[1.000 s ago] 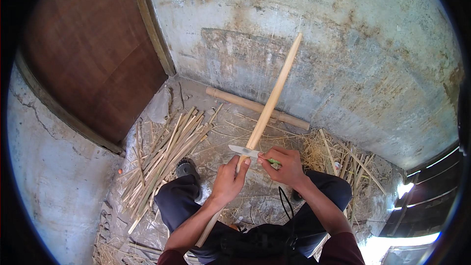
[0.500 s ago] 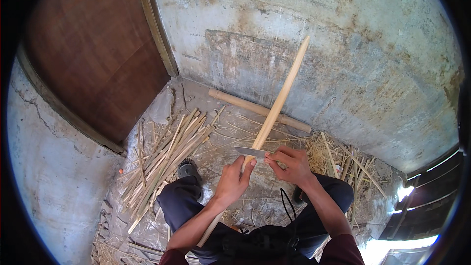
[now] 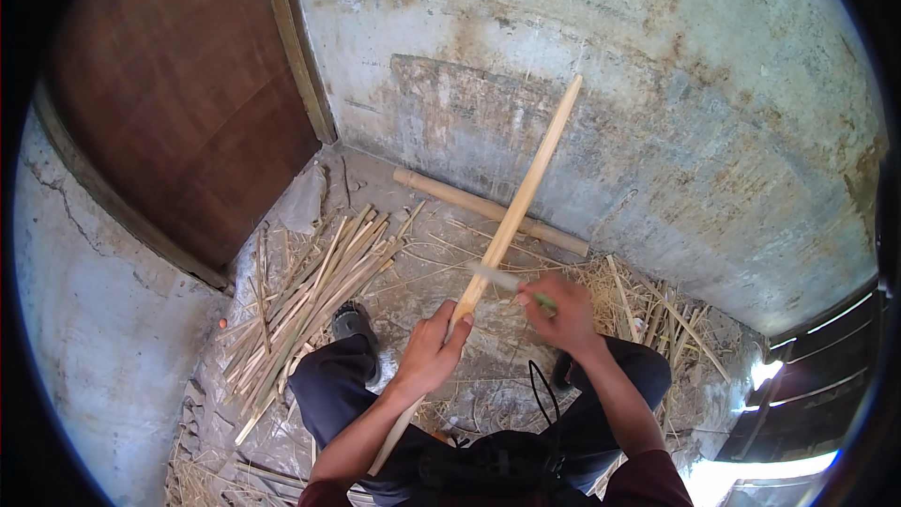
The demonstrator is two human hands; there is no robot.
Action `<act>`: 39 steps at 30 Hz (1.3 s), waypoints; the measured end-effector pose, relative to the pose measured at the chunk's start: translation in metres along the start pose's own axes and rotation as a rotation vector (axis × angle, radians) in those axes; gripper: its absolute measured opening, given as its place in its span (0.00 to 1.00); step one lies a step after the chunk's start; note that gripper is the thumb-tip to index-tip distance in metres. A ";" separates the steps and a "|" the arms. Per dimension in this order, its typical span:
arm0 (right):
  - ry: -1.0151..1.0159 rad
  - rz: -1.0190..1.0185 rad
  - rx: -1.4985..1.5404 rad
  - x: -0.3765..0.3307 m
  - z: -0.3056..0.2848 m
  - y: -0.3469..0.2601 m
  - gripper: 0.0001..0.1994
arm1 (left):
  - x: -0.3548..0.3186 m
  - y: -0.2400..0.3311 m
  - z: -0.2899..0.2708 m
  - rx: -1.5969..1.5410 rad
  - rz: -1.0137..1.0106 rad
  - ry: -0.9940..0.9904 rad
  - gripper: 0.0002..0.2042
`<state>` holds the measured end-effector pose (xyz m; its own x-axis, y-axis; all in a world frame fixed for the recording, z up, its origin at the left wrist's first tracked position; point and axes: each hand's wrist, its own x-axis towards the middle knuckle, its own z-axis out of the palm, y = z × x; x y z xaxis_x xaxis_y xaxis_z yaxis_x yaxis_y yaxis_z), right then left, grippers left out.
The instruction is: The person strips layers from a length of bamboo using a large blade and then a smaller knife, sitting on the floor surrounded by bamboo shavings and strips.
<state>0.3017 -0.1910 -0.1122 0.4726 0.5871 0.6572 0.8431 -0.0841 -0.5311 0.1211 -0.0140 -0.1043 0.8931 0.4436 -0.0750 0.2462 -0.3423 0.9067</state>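
Observation:
A long, pale strip of split bamboo (image 3: 522, 197) slants from beside my left forearm up toward the wall, its far end narrowing to a tip. My left hand (image 3: 434, 349) is wrapped round its lower part, thumb along the near face. A knife (image 3: 497, 276) with a motion-blurred blade lies across the strip a little above that hand. My right hand (image 3: 559, 312) is closed on its green handle (image 3: 545, 302), most of which the fingers hide. The strip's near end passes under my left wrist and shows again beside my thigh.
To the left lies a pile of bamboo strips (image 3: 314, 296). A round bamboo pole (image 3: 488, 210) rests along the foot of the wall (image 3: 657, 131). Shavings and sticks (image 3: 657, 310) heap at the right. A brown door (image 3: 178, 84) and a clear plastic bag (image 3: 305, 199) are at the far left.
My right hand has turned and shifted slightly, its knife now higher along the strip and blurred. Its fingers have closed more round the handle. My left hand keeps its hold.

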 end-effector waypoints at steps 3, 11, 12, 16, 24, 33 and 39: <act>-0.212 -0.010 -0.053 -0.005 0.008 -0.012 0.07 | 0.001 0.005 -0.002 0.004 0.028 -0.021 0.11; -0.172 -0.098 0.019 -0.007 0.024 -0.016 0.06 | 0.000 0.004 0.005 -0.028 0.142 0.023 0.11; -0.172 -0.097 0.020 -0.006 0.024 -0.013 0.06 | 0.000 0.006 0.003 -0.003 0.129 0.008 0.11; -0.119 -0.089 -0.035 -0.003 0.023 -0.011 0.06 | 0.001 0.004 0.007 0.034 0.162 0.049 0.09; -0.075 -0.113 -0.028 0.006 0.019 -0.013 0.08 | 0.004 0.000 0.012 0.098 0.224 0.113 0.09; -0.067 -0.126 -0.083 0.007 0.014 -0.006 0.06 | 0.004 0.004 0.013 0.109 0.205 0.106 0.09; 0.216 0.162 -0.100 0.036 -0.042 0.057 0.05 | -0.009 -0.002 0.012 0.109 0.138 0.031 0.09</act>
<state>0.3773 -0.2084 -0.0963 0.6381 0.3756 0.6721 0.7680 -0.2485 -0.5903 0.1167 -0.0271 -0.1107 0.9096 0.4109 0.0619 0.1624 -0.4887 0.8572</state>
